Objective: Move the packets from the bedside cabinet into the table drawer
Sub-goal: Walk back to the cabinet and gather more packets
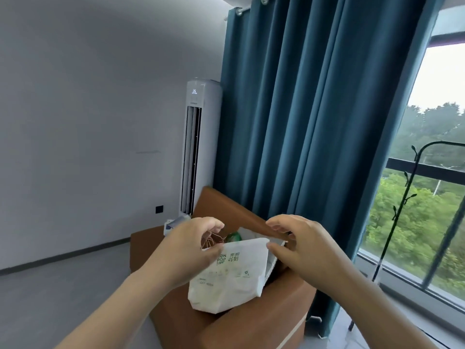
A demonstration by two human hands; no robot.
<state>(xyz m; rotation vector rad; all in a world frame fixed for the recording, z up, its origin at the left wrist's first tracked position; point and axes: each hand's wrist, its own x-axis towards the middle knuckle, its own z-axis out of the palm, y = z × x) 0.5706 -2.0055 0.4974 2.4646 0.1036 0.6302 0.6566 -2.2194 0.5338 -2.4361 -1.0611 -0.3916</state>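
Observation:
A white packet (227,280) with green print is held up in front of me over a brown sofa (226,323). My left hand (193,250) pinches its top left corner between thumb and fingers. My right hand (299,248) pinches its top right corner. Behind the packet's top edge I see a second white packet (273,255), a green item (233,236) and some thin reddish strands (214,239). No bedside cabinet or table drawer is in view.
A tall white air conditioner (197,147) stands by the grey wall. Teal curtains (314,109) hang behind the sofa. A black coat stand (400,215) is at the window on the right. A small white and blue thing (173,224) lies beyond the sofa.

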